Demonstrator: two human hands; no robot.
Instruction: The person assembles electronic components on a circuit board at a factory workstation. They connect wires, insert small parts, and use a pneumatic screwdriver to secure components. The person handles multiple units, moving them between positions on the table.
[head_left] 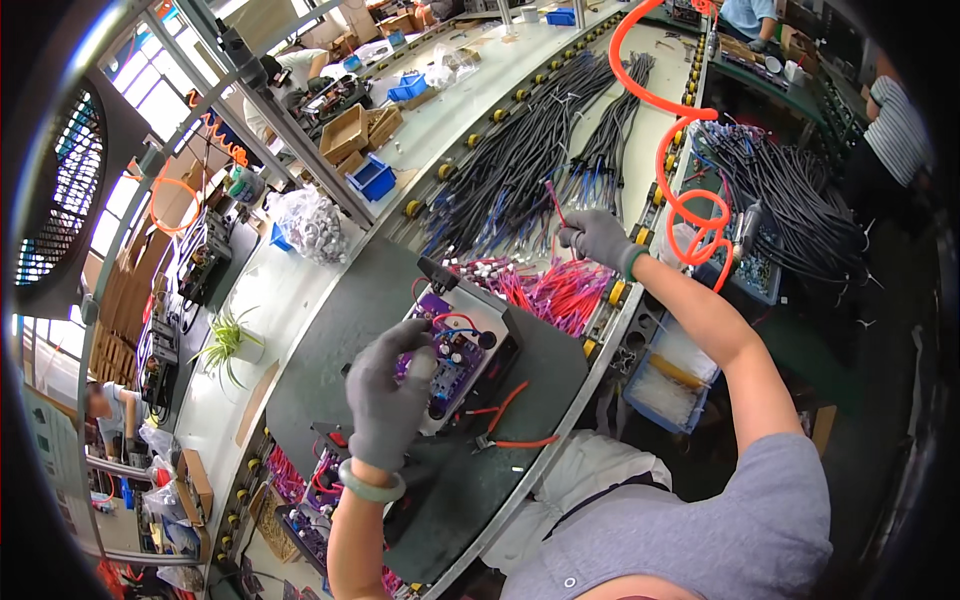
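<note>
My right hand [600, 243], in a grey glove, pinches a thin red wire lead [557, 208] above a heap of red and purple wire leads [545, 290]. The lead's upper end is purple. In a matching glove, my left hand [388, 395] hovers at the near-left side of an open device with a purple circuit board [455, 370]. Its thumb and fingers are curved and apart, with nothing visible between them. Red and blue wires arch over the board. Red-handled pliers [500, 425] lie on the dark green mat [345, 300] beside the device.
Bundles of black cables [520, 150] lie on the line beyond the leads; more black cables [800, 200] hang at right. An orange coiled hose [665, 150] dangles near my right arm. A blue bin [665, 385] stands below it. Another board [320, 500] sits near my left forearm. Other people work farther off.
</note>
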